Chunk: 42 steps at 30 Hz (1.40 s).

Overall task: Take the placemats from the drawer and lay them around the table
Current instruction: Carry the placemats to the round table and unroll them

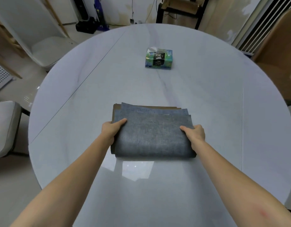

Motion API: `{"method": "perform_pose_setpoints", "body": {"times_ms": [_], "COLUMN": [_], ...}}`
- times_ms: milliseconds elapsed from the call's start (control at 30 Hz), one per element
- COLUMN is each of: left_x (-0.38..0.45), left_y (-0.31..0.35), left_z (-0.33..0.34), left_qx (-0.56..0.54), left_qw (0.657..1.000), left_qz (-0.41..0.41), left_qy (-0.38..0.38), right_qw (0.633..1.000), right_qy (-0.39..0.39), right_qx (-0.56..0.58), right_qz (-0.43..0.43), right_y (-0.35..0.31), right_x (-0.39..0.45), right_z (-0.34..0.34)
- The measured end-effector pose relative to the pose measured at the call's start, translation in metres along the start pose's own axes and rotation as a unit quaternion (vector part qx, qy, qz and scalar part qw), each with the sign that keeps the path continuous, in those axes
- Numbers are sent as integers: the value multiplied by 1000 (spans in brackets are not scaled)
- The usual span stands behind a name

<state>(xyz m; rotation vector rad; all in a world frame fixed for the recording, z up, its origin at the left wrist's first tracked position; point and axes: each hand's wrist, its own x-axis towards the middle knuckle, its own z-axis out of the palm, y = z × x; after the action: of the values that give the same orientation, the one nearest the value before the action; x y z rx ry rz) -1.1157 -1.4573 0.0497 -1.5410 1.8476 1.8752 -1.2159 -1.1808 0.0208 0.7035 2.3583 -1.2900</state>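
Head view shows both hands gripping a stack of placemats over the near part of the round counter. The left hand pinches the left edge with its thumb on top, and the right hand does the same on the right edge. The mats are fanned at the far corners, blue-grey faces up with a brown one showing beneath. A tissue box sits well apart, near the middle. None is laid out yet, by the look of it. To do this well, I would rest the stack flat first, then peel off only the top mat, holding the rest down so the layers do not slide together.
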Motion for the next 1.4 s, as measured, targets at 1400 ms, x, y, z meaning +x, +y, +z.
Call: {"method": "perform_pose_setpoints", "body": {"times_ms": [1400], "left_x": [-228], "left_y": [-235], "left_z": [-38], "left_qx": [617], "left_qw": [728], "left_qz": [279], "left_qy": [-107], "right_qw": [791], "right_qy": [-195], "right_qx": [-435], "right_qz": [-384], "right_y": [223], "right_x": [-214], "right_z": [-97]}}
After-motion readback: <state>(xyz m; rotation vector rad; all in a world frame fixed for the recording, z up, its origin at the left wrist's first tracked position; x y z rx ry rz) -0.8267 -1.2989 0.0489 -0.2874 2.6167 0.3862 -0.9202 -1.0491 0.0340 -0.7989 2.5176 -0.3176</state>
